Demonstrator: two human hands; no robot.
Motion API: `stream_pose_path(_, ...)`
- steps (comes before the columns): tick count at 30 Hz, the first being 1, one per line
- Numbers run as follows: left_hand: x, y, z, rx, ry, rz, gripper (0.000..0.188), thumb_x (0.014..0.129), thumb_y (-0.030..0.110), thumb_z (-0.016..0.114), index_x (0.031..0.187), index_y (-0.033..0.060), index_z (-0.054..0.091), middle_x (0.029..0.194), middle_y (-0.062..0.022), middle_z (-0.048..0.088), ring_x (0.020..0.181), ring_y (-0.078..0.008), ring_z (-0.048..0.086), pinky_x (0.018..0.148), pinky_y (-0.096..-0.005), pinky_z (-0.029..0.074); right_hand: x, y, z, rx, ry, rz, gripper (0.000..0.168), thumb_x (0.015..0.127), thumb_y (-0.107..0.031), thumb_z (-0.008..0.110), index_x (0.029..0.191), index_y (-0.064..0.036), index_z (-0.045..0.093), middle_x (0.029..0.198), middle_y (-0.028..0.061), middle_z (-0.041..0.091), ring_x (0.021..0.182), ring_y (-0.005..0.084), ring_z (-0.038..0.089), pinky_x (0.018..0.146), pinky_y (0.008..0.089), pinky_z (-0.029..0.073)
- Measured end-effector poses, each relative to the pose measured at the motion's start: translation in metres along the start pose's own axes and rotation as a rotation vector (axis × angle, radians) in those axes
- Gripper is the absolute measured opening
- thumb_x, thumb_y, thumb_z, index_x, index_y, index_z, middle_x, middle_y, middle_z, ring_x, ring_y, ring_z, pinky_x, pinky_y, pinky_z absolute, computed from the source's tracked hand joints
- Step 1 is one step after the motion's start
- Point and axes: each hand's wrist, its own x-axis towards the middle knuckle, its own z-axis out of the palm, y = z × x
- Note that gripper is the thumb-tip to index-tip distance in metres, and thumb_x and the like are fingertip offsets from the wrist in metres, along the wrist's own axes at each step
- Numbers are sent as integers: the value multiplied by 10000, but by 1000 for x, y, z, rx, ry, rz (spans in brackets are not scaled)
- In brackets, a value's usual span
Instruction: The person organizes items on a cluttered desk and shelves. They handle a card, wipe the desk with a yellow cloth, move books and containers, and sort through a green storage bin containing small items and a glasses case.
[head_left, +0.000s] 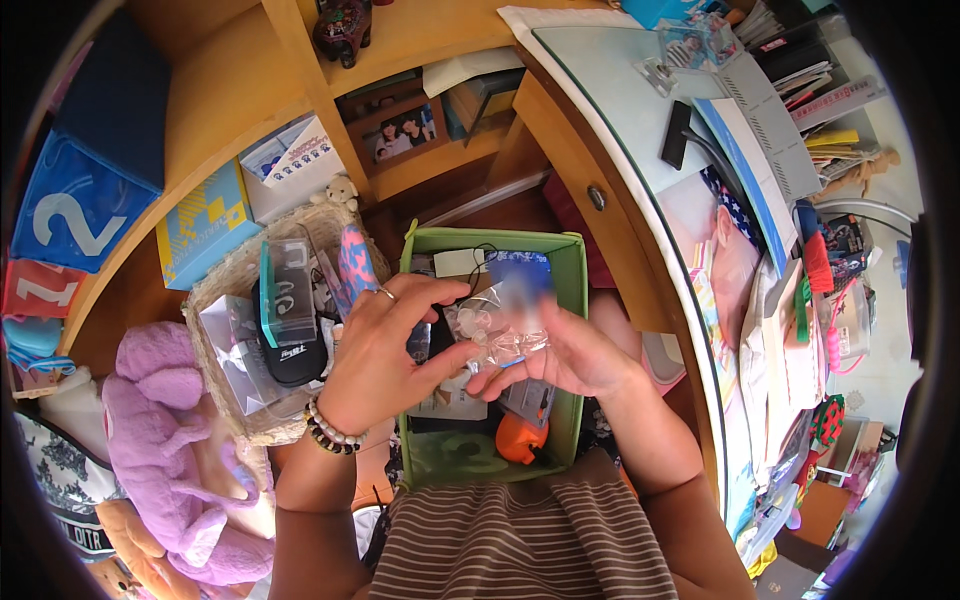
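A clear plastic packet (499, 326) with a blue header card (517, 271) is in my right hand (581, 349), its thumb over the front and its fingers beneath. Inside the packet are small translucent pieces, too blurred to name. My left hand (390, 341) wears a ring and bead bracelets. Its thumb and forefinger are spread apart, the thumb tip at the packet's left edge. Both hands are above a green fabric storage box (491, 241). An orange object (521, 439) and a grey packet (531, 401) lie in that box, partly hidden by my right hand.
Left of the box stands a woven basket (214, 379) with a teal-edged clear case (289, 292) and a black pouch (294, 364). A purple plush toy (150, 435) lies beyond. Wooden shelves (240, 82) are at upper left. A glass-topped desk (600, 82) borders the right.
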Motion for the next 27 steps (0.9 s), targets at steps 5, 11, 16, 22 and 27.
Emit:
stream_pose_path(5,-1,1,-2,-38,-67,-69,382,648,75,760,1005,64,626,799,-42,597,711,-159,555,684,-283,430,-2,0,1,-271,50,0,448,970,-307,408,1247,43,455,1094,156,591,908,259,622,753,341,523)
stream_pose_path(11,-4,-3,0,-80,-18,-93,238,711,9,688,940,48,634,731,-45,581,674,-159,551,660,-278,427,2,-1,0,-438,200,-56,395,963,-256,436,1191,52,532,1045,194,621,844,283,651,715,324,544)
stream_pose_path(16,-4,-4,0,-66,-27,-83,213,725,21,680,931,52,634,719,-43,573,672,-166,549,670,-283,409,3,2,-1,-492,275,-100,329,948,-230,489,1120,34,584,959,121,641,789,182,639,666,276,530)
stream_pose_path(22,-4,-4,0,-17,-40,-54,187,723,20,679,900,54,626,701,-42,566,667,-172,549,690,-284,401,4,3,2,-560,314,-167,265,936,-188,519,1056,27,618,878,77,649,725,119,611,643,252,516)
stream_pose_path(27,-6,-11,5,-41,71,-91,311,694,-16,689,976,69,588,909,-73,576,812,-197,561,755,-299,425,1,-4,6,-710,438,-277,231,934,-151,517,1020,31,631,821,64,650,671,96,593,622,227,502)
